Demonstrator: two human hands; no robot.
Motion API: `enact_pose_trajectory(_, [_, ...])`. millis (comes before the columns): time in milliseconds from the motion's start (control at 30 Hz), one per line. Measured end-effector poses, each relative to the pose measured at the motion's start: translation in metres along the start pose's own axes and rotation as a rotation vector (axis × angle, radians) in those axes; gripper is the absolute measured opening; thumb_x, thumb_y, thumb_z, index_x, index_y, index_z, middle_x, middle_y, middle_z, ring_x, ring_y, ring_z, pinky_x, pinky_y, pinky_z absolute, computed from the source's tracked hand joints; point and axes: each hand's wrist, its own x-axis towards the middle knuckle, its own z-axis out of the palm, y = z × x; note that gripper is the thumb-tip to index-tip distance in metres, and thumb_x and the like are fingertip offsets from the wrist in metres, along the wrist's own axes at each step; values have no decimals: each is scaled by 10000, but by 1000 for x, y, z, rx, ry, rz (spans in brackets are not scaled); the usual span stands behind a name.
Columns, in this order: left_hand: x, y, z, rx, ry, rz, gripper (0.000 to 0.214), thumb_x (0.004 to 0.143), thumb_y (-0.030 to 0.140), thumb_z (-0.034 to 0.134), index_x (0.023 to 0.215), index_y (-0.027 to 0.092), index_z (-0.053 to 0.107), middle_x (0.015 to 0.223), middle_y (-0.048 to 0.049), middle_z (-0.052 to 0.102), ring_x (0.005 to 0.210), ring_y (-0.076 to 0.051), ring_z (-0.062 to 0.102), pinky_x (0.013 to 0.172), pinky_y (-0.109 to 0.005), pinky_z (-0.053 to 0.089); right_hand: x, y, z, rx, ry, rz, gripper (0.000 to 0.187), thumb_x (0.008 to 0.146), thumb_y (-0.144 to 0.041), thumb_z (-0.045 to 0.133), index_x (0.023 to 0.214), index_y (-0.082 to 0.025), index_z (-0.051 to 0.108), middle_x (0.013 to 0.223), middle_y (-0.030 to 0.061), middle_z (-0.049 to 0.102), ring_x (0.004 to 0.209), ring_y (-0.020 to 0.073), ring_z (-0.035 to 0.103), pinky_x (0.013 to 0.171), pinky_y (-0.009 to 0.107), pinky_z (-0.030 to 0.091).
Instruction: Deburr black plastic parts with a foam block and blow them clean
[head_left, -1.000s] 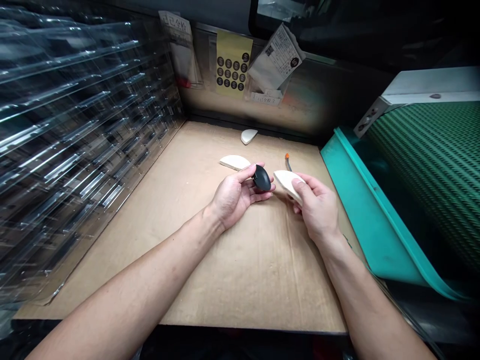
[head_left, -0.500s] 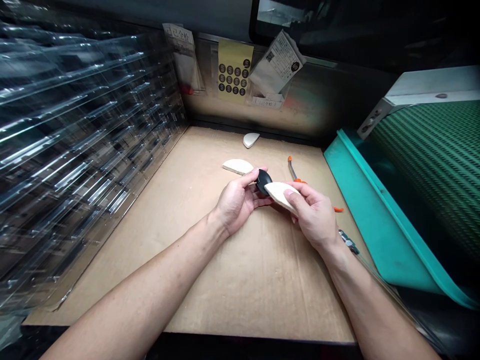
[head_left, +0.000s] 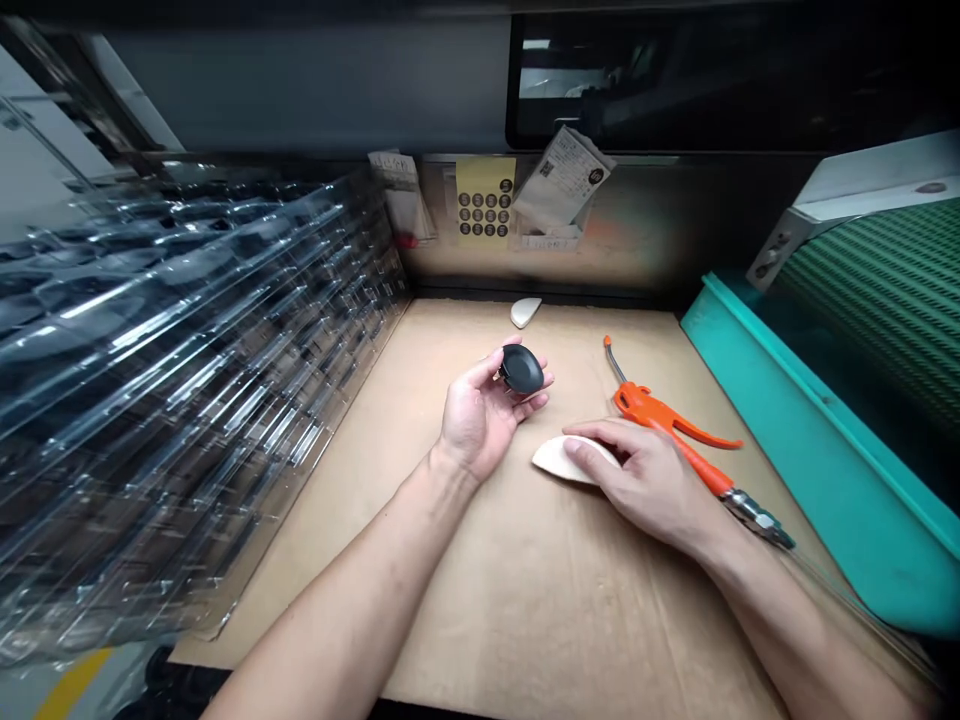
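Note:
My left hand (head_left: pixel 480 415) is turned palm up, thumb and fingers closed around the edge of a black round dished part (head_left: pixel 523 369). A small metallic bit shows at that part's left side, too small to make out. In my right hand (head_left: pixel 637 470) is a white half-round pad (head_left: pixel 562 458), perhaps felt, pinched between thumb and fingers. The pad is low over the cardboard sheet (head_left: pixel 480 600), apart from the black part; whether it touches the cardboard I cannot tell. Farther back lies another white half-round pad (head_left: pixel 526 312).
An orange air blow gun (head_left: pixel 652 410) lies right of my right hand, its hose running toward me. Stacked clear plastic trays (head_left: pixel 225 380) rise on the left. A teal bin wall (head_left: pixel 810 430) and green mesh belt (head_left: pixel 892 290) flank the right. A yellow sticker sheet (head_left: pixel 484 200) hangs behind.
My right hand has drawn the pad away from the black part, down toward the cardboard. The black part's dished face now shows. A pad behind my left hand is no longer visible. The view has shifted.

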Motion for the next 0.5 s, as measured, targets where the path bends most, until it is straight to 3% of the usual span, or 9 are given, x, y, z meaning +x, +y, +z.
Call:
enact_pose_trajectory(100, [0,2,-1,-22,-16,4,444,977,297,509,1401,188,585,1081,-138,741,906,-238,746,797,-331,555,1,13,-11,-190,174,-98,572,963,-671,537,1220,-199,734,1077,97,696,958,272,656,857,424,520])
enact_pose_trajectory(167, [0,3,-1,-32,-18,0,438,978,295,503,1393,180,587,1080,-145,738,909,-243,745,787,-328,556,2,32,-28,-436,245,-16,778,898,-802,505,1307,-165,686,1202,172,662,1083,383,620,893,527,514])
enact_pose_trajectory(267, [0,4,-1,-39,0,-3,436,977,298,502,1386,175,587,1066,-147,735,896,-243,744,765,-317,554,3,63,-53,-724,96,221,979,743,-961,495,1247,-149,710,1150,243,660,1041,487,606,786,589,512])
enact_pose_trajectory(367, [2,5,-2,-36,28,8,444,974,312,501,1388,178,587,1034,-139,733,865,-235,739,743,-310,553,6,78,-63,-720,19,285,870,724,-971,480,1018,-192,733,932,197,680,846,420,641,660,515,500])
enact_pose_trajectory(433, [3,6,-2,-33,33,21,452,975,315,493,1395,175,582,1016,-139,729,856,-235,736,744,-315,558,6,71,-64,-643,44,243,791,727,-967,482,879,-219,687,813,157,665,721,358,629,566,449,461])
enact_pose_trajectory(500, [5,10,-4,-42,44,45,457,981,310,482,1408,173,572,988,-133,723,867,-234,736,790,-334,574,4,53,-62,-487,66,231,762,762,-960,467,866,-233,672,744,119,653,633,298,607,503,396,426])
